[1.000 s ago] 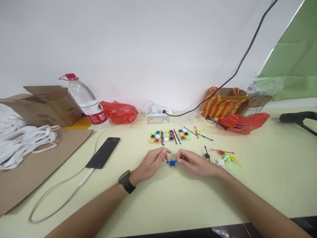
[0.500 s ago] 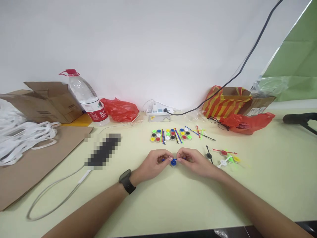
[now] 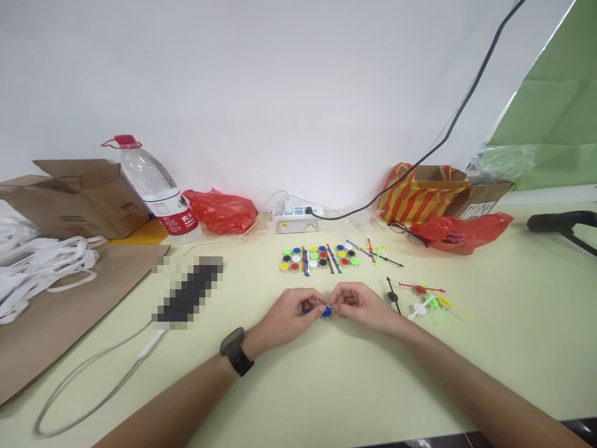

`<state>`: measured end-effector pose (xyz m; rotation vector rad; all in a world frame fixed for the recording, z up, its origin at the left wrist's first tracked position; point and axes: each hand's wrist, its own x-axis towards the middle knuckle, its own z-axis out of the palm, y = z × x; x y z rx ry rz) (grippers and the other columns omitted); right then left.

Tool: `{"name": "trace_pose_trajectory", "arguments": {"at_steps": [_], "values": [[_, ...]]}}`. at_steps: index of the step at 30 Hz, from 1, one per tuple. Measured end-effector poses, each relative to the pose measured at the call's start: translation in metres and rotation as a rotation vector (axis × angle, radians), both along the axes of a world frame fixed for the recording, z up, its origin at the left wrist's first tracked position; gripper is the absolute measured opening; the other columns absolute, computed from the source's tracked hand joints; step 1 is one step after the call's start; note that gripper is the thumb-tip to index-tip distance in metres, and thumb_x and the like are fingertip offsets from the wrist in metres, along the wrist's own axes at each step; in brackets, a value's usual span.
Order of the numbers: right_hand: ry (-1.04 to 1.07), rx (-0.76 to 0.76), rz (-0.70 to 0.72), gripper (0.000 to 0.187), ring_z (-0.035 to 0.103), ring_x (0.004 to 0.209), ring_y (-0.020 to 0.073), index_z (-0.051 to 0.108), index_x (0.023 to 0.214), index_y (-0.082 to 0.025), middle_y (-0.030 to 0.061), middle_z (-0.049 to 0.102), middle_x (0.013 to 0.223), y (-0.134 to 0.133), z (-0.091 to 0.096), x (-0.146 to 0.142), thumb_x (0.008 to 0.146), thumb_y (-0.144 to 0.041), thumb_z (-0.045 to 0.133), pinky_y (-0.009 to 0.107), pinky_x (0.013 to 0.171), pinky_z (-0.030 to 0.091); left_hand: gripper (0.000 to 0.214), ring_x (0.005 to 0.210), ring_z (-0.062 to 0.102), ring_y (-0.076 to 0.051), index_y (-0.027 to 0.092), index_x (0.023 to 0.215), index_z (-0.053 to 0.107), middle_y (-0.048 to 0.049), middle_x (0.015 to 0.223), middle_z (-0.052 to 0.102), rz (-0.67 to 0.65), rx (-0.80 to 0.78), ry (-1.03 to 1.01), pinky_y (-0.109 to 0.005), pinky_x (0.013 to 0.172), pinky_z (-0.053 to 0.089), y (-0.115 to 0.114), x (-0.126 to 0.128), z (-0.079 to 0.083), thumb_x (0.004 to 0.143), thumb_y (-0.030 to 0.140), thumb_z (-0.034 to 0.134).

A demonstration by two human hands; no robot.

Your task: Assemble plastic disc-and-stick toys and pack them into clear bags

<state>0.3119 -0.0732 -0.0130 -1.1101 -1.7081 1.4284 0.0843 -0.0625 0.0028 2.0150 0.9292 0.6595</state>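
Note:
My left hand [image 3: 288, 318] and my right hand [image 3: 361, 305] meet at the middle of the pale yellow table [image 3: 513, 323]. Both pinch a small blue disc with a blue stick [image 3: 326, 311] between fingertips; most of the piece is hidden by my fingers. A dark watch sits on my left wrist [image 3: 236, 352]. Beyond my hands lie rows of small coloured discs and thin coloured sticks [image 3: 319, 258]. To the right of my right hand lie several assembled pieces: black [image 3: 392, 295], red [image 3: 420, 289], white, green and yellow.
A phone [image 3: 186, 298] on a white cable lies at left, beside brown cardboard [image 3: 56, 311] and white straps. Along the wall stand a cardboard box [image 3: 79, 196], a water bottle [image 3: 153, 190], red bags [image 3: 219, 210], a power strip [image 3: 293, 214], a striped bag with a box [image 3: 429, 193] and glasses.
My hands have closed in around the blue piece, so my fingers now cover most of it. The view shifted slightly.

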Motion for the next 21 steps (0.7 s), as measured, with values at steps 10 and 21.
{"name": "trace_pose_trajectory", "arguments": {"at_steps": [10, 21], "values": [[0.032, 0.008, 0.009, 0.009, 0.053, 0.066, 0.0127, 0.062, 0.086, -0.019, -0.0021, 0.059, 0.073, 0.004, -0.001, -0.004, 0.081, -0.021, 0.07, 0.025, 0.063, 0.041, 0.017, 0.075, 0.053, -0.015, 0.021, 0.101, 0.071, -0.0013, 0.1, 0.073, 0.094, -0.02, -0.033, -0.027, 0.069, 0.043, 0.004, 0.01, -0.013, 0.085, 0.023, 0.07], [-0.185, 0.216, -0.169, 0.027, 0.047, 0.056, 0.011, 0.064, 0.092, -0.02, 0.0017, 0.066, 0.086, 0.001, 0.007, 0.007, 0.096, -0.047, 0.06, 0.025, 0.049, 0.034, 0.025, 0.071, 0.056, -0.016, 0.019, 0.1, 0.066, -0.0005, 0.079, 0.062, 0.313, -0.075, -0.185, -0.027, 0.064, 0.043, 0.012, -0.002, -0.017, 0.093, 0.043, 0.064]]}}
